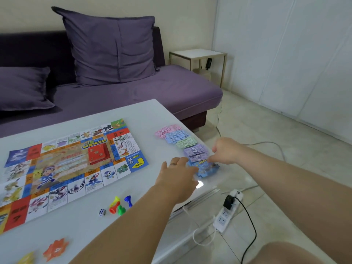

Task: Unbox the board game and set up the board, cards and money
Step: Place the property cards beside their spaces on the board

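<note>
The paper game board [62,168] lies unfolded on the white table [118,115]. A red card stack [97,154] sits near its middle. Play money lies in a row near the table's right edge: pink [167,130], blue [175,137], green [186,143] and purple [196,152] piles. At the near end of that row is a blue pile of cards [206,168]. My left hand [177,174] rests on its left side with fingers spread. My right hand [224,151] pinches at its far edge. Several coloured pawns [120,204] and a die [102,212] lie in front of the board.
Orange [56,249] and yellow [26,260] star-shaped tokens lie at the table's near edge. A purple sofa [133,92] with cushions stands behind the table. On the floor to the right are a power strip [226,212] and cables. A small side table [198,54] stands in the corner.
</note>
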Demonstrator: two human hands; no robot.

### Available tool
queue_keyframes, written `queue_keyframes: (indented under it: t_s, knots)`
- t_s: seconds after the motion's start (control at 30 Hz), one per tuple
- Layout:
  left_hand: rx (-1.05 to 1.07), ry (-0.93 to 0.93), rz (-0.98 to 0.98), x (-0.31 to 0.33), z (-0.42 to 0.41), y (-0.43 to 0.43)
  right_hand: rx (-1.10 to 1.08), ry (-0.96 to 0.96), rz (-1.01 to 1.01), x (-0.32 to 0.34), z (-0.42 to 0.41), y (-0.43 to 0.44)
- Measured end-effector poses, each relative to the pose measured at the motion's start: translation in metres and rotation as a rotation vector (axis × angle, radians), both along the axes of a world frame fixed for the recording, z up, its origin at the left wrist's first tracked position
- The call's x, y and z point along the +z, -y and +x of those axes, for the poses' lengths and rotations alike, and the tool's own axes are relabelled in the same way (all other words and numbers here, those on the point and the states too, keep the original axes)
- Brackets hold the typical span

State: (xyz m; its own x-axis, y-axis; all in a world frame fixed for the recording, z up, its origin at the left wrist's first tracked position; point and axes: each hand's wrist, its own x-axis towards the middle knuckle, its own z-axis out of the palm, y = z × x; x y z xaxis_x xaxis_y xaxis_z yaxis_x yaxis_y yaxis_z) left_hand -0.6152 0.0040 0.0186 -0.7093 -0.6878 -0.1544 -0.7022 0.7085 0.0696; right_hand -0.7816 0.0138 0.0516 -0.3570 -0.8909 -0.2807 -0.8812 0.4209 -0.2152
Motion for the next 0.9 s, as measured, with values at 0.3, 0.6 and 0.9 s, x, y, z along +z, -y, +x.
queue_keyframes:
  t_s: [0.3,0.6,0.9]
  knots:
    - [0.013,0.025,-0.025,-0.005,-0.019,0.001,-0.104,0.210,0.129,-0.003,0.005,0.013]
    - [0.041,0.038,0.054,-0.002,-0.020,-0.003,-0.233,0.362,0.245,-0.011,0.005,0.024]
    - [0.022,0.024,0.058,-0.003,-0.023,0.010,-0.175,0.292,0.263,-0.012,0.008,0.029]
